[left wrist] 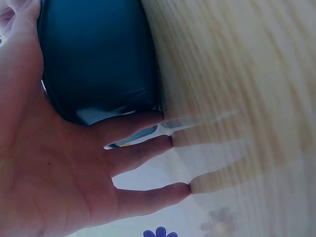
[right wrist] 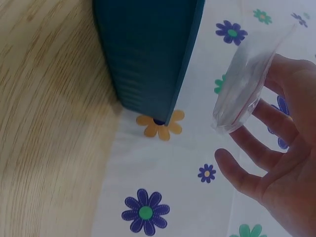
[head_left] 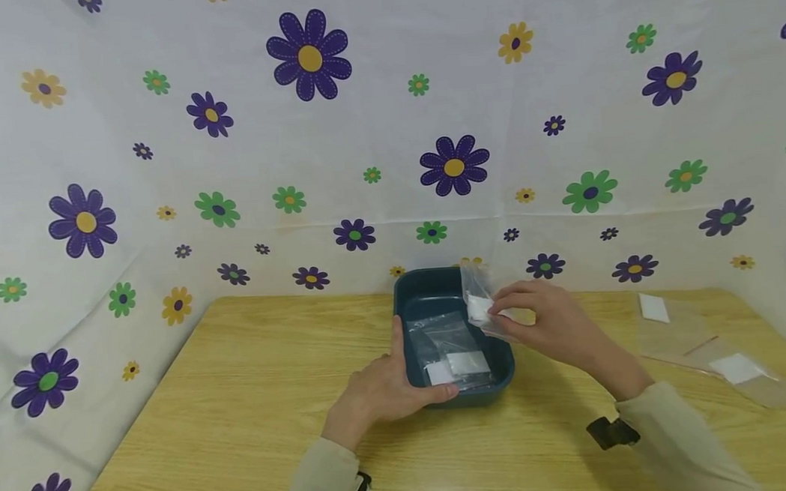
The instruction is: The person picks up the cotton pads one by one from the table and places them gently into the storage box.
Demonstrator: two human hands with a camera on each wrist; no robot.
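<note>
My right hand (head_left: 539, 319) pinches a clear plastic zip bag (head_left: 475, 289) with a white card-like piece inside, over the right rim of a dark blue bin (head_left: 458, 399). In the right wrist view this bag (right wrist: 242, 89) hangs from the fingertips, beside the bin's outer wall. My left hand (head_left: 381, 389) rests against the bin's near left corner. Its thumb lies over the near rim; its other fingers (left wrist: 143, 150) stretch straight along the side down to the tabletop. More clear bags (head_left: 439, 336) with white pieces lie inside the bin.
On the right of the wooden table (head_left: 254, 404) lie more clear bags with white pieces (head_left: 738, 368), (head_left: 653, 308). A white cloth (head_left: 371, 111) printed with flowers hangs behind the table and along its sides.
</note>
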